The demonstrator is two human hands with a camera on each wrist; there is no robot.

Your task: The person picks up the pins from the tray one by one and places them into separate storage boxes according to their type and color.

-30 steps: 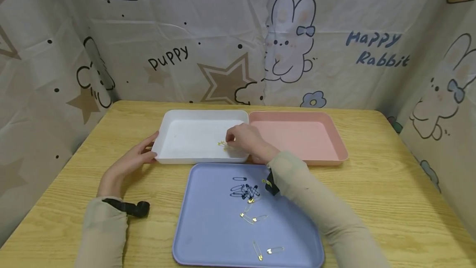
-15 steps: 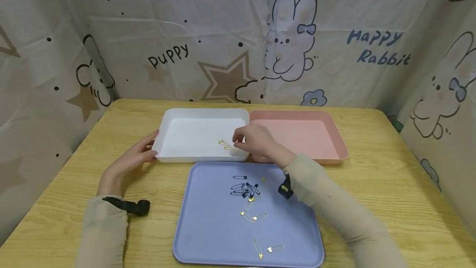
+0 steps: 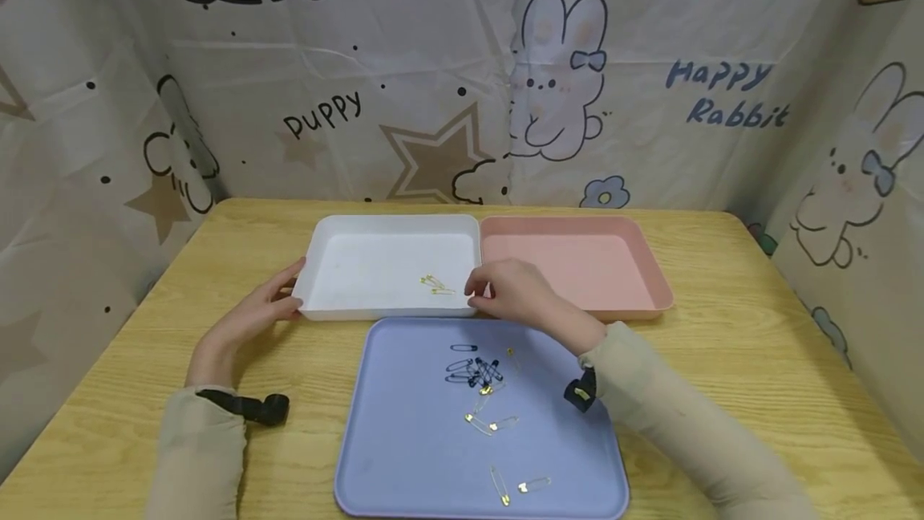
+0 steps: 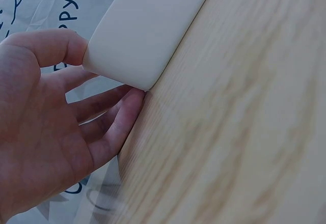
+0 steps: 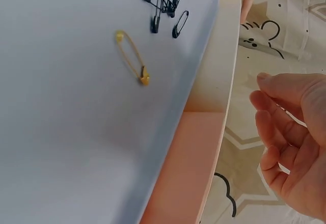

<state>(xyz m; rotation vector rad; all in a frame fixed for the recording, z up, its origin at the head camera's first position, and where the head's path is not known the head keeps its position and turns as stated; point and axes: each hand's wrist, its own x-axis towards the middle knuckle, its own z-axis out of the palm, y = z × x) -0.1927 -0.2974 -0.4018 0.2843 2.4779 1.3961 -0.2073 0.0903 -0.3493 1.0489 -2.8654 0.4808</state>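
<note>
My left hand (image 3: 249, 313) holds the left end of the white tray (image 3: 361, 263), thumb and fingertips against its walls in the left wrist view. Several gold safety pins (image 3: 436, 291) lie in that tray towards its right. Over the near right corner of the white tray hovers my right hand (image 3: 516, 291), fingers loosely bent. Nothing shows between its thumb and fingers (image 5: 262, 99) in the right wrist view. On the blue tray (image 3: 404, 440) nearer me are a cluster of black safety pins (image 3: 482, 373) and several gold ones, including one gold safety pin (image 5: 144, 79) lying by itself.
A pink tray (image 3: 577, 259) stands against the right side of the white one. Both are behind the blue tray on a wooden table (image 3: 722, 359). A printed cloth (image 3: 433, 38) hangs behind and at the sides.
My right hand has drawn back to the right, out of the white tray's middle, leaving the gold safety pins there in plain sight. The left hand has stayed on the tray's end.
</note>
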